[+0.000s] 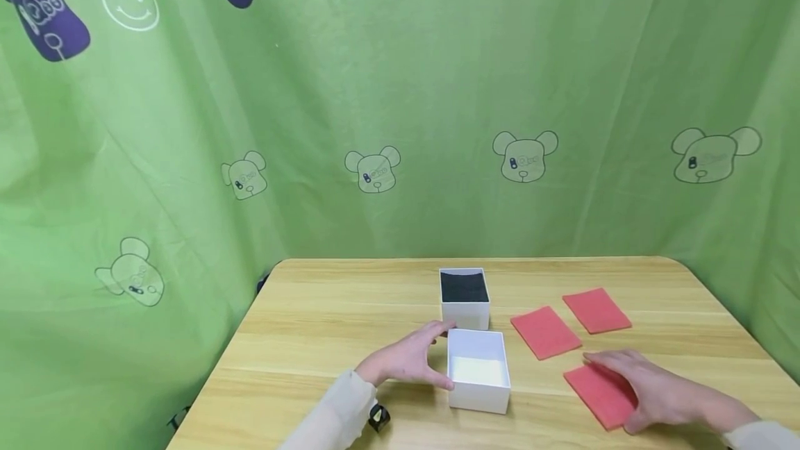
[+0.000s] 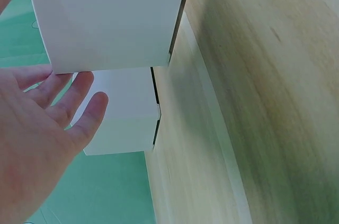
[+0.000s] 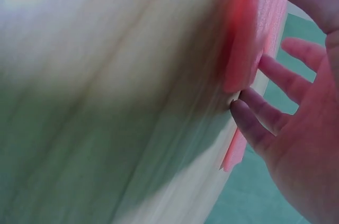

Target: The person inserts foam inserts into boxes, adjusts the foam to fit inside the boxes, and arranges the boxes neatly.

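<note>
My left hand (image 1: 409,358) spans the left side of the nearer white box (image 1: 480,398), thumb at its near corner and fingers at its far corner. In the left wrist view the fingertips (image 2: 85,78) touch the box's edge. That box is open-topped, with a bare white floor. My right hand (image 1: 662,391) arches over the nearest flat red pad (image 1: 596,391), fingers at its far corner and thumb at its near one. In the right wrist view the fingers (image 3: 251,121) reach down beside the pad at the tabletop. The palm hides the pad's right part.
A second white box (image 1: 465,314) with black material (image 1: 464,287) inside stands just behind the first. Two more red pads, one left (image 1: 546,332) and one right (image 1: 597,310), lie farther back on the wooden table (image 1: 331,297). A green curtain (image 1: 437,214) hangs behind.
</note>
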`<action>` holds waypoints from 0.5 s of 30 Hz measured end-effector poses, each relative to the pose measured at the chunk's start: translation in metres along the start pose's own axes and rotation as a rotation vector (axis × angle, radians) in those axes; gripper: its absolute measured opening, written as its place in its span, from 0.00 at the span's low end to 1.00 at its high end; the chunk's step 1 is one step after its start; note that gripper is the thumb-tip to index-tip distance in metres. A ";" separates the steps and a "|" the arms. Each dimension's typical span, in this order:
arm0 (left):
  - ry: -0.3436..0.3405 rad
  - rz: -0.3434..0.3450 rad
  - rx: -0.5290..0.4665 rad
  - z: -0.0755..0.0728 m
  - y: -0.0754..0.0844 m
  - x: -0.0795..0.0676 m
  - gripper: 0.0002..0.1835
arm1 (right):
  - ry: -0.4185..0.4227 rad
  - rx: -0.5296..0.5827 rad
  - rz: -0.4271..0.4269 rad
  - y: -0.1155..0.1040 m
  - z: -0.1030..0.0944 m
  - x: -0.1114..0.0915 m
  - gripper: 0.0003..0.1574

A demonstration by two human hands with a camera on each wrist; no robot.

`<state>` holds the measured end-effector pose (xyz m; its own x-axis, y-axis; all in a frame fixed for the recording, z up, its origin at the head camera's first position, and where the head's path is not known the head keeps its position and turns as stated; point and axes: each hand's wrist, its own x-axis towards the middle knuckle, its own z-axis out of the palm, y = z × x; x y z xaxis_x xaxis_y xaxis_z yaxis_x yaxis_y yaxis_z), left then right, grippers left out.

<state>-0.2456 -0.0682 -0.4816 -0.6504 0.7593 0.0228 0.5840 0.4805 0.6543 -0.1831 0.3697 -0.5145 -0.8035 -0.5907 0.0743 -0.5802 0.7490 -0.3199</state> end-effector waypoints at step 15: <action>-0.018 -0.088 -0.054 0.005 -0.004 -0.001 0.59 | 0.099 -0.134 -0.049 -0.004 0.002 0.009 0.60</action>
<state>-0.2443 -0.0682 -0.4880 -0.6887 0.7233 -0.0502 0.4976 0.5219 0.6929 -0.1881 0.3607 -0.5150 -0.7794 -0.5995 0.1819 -0.6259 0.7577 -0.1848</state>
